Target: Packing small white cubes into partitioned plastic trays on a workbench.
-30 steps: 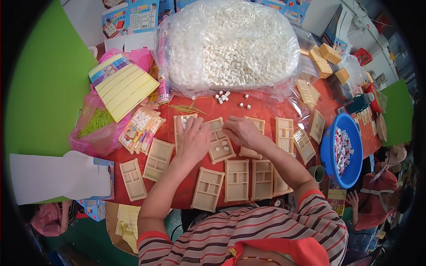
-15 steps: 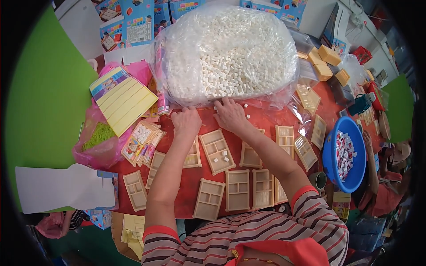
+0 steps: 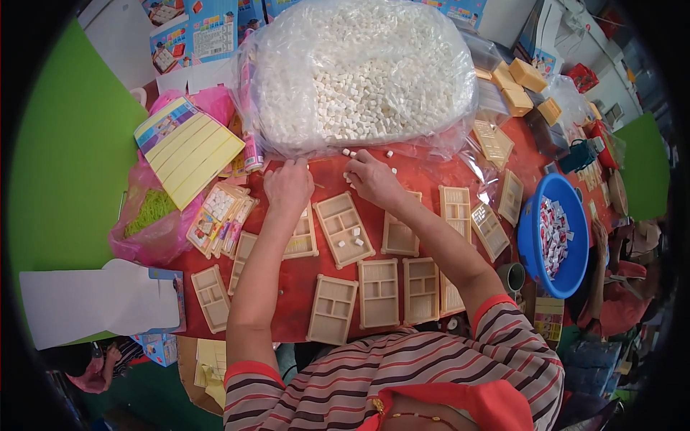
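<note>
A large clear plastic bag (image 3: 287, 100) full of small white cubes (image 3: 359, 108) stands at the back centre. Just in front of it, my left hand (image 3: 290, 187) rests on the red table with its fingers curled down; what they hold, if anything, is hidden. To its right, my right hand (image 3: 374, 179) has its fingers bent and closed around loose white cubes (image 3: 348, 177) at the fingertips. A few more cubes (image 3: 389, 154) lie between that hand and the bag. Between my forearms sits a tan compartment tray (image 3: 343, 223) with several cubes in it.
More tan trays (image 3: 333, 307) line the near table edge. At the left are printed cards (image 3: 215, 215), a yellow sheet (image 3: 190, 154) and a pink bag (image 3: 136, 244) of green strands. A blue basin (image 3: 528, 237) of small packets stands right, near another person's arm (image 3: 598, 258).
My right hand has drawn back slightly from the bag's edge, and more white cubes now show beside its fingers. My left hand stays close by. The whole view has shifted slightly.
</note>
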Demonstrator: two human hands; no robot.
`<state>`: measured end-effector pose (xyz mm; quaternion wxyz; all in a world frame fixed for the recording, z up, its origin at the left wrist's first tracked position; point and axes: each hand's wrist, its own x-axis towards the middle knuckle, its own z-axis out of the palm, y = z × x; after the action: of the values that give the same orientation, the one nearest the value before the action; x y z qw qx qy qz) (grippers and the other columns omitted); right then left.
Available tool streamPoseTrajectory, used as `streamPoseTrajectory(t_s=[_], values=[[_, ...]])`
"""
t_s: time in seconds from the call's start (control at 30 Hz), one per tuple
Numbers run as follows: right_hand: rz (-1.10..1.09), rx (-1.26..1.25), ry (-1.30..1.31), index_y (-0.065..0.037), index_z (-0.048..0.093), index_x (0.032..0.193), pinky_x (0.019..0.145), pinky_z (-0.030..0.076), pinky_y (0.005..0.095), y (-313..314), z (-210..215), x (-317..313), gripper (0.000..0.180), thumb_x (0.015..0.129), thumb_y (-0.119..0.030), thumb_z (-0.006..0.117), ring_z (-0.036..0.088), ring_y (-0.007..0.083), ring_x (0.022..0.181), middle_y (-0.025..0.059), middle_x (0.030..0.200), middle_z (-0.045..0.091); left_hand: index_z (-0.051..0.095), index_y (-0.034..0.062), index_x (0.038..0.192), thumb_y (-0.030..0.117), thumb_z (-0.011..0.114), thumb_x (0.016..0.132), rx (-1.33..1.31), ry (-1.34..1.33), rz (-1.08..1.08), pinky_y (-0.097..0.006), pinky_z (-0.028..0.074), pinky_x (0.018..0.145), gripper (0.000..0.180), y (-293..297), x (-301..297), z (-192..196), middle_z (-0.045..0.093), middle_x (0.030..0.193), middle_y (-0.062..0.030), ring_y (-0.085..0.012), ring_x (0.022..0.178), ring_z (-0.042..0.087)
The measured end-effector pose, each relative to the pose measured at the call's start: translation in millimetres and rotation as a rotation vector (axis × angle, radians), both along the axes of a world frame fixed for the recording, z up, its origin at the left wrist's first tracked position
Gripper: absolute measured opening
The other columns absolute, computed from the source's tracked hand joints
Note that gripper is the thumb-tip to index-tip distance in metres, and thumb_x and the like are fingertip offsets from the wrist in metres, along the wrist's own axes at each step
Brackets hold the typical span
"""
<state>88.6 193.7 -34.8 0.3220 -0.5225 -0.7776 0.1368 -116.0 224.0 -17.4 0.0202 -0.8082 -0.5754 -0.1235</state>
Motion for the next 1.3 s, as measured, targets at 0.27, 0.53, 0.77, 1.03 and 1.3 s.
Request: streamPoseTrajectory(t_s=[0.27, 0.53, 0.77, 1.03, 1.3], values=[[0.268, -0.144, -0.074, -0.005, 0.063, 0.099, 0.068, 0.053, 0.0428, -86.8, 26.3, -1.1, 0.020, 0.080, -0.006, 0.065, 0.062, 0.0329, 0.082, 0.0132, 0.093, 0.057, 0.059, 0.0083, 0.084, 0.013, 0.058, 0.083, -0.070, -0.299, -0.399, -0.043, 0.042, 0.068, 0.005, -123.0, -0.7, 16.1, 0.061, 0.077, -0.0095, -0.0293, 0.073, 0.062], [0.107, 0.152, -0.344, -0.009, 0.065, 0.105, 0.082, 0.051, 0.0396, -21.9, 17.2, 4.4, 0.027, 0.078, -0.009, 0.063, 0.056, 0.0305, 0.095, 0.0117, 0.101, 0.058, 0.058, 0.0054, 0.106, 0.007, 0.055, 0.083, -0.130, -0.333, -0.375, -0.044, 0.045, 0.074, 0.023, -120.3, 7.1, 27.7, 0.059, 0.092, -0.0139, -0.0332, 0.084, 0.062], [0.176, 0.024, -0.260, -0.008, 0.068, 0.099, 0.082, 0.051, 0.0406, -4.4, -20.8, 10.1, 0.022, 0.078, -0.007, 0.062, 0.055, 0.0311, 0.099, 0.0116, 0.106, 0.057, 0.058, 0.0098, 0.111, 0.011, 0.052, 0.088, -0.179, -0.468, -0.248, -0.048, 0.050, 0.078, 0.023, -15.3, 42.6, 1.3, 0.056, 0.102, -0.0168, -0.0394, 0.088, 0.061], [0.071, -0.183, 0.105, -0.003, 0.068, 0.088, 0.078, 0.050, 0.0381, -38.3, 14.7, 15.1, 0.006, 0.083, -0.002, 0.064, 0.059, 0.0313, 0.095, 0.0121, 0.096, 0.060, 0.058, 0.0120, 0.104, 0.011, 0.056, 0.085, -0.110, -0.059, -0.438, -0.047, 0.055, 0.074, 0.019, 40.2, 73.1, -22.3, 0.054, 0.104, -0.0163, -0.0353, 0.091, 0.065], [0.387, -0.108, -0.023, -0.002, 0.065, 0.093, 0.081, 0.050, 0.0392, -104.6, 23.5, -10.9, 0.015, 0.078, -0.001, 0.062, 0.057, 0.0321, 0.099, 0.0146, 0.102, 0.058, 0.055, 0.0058, 0.099, 0.007, 0.055, 0.085, -0.076, -0.191, -0.425, -0.048, 0.054, 0.072, 0.014, 41.1, 69.5, -25.8, 0.057, 0.102, -0.0162, -0.0367, 0.088, 0.064]])
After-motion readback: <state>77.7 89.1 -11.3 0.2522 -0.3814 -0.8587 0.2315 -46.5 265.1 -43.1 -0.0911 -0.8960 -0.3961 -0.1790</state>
